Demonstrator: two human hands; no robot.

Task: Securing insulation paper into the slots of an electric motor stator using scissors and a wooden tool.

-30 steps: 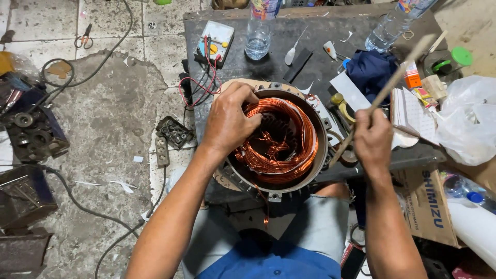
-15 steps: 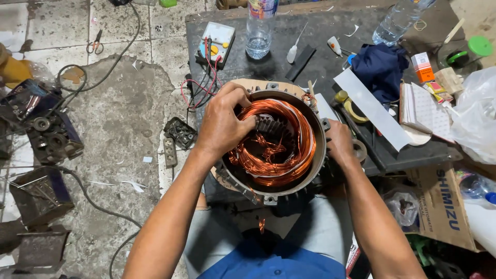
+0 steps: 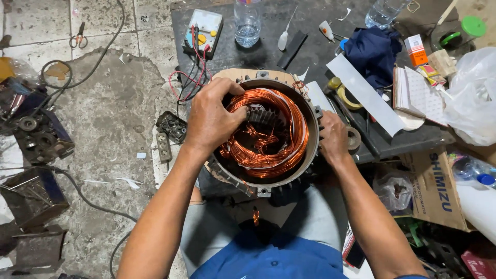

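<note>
Hands as before: left hand (image 3: 213,120) still pressing copper windings (image 3: 268,137), right hand (image 3: 334,138) still gripping stator housing (image 3: 313,155)

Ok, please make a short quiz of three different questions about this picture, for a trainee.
1. True or false: the left hand reaches into the copper windings.
2. The right hand rests on: A) the water bottle, B) the outer rim of the round metal housing, C) the scissors.
3. Fill in: the meter with red leads lies beyond the housing, next to the ____ bottle.

Key: 1 true; 2 B; 3 water.
</note>
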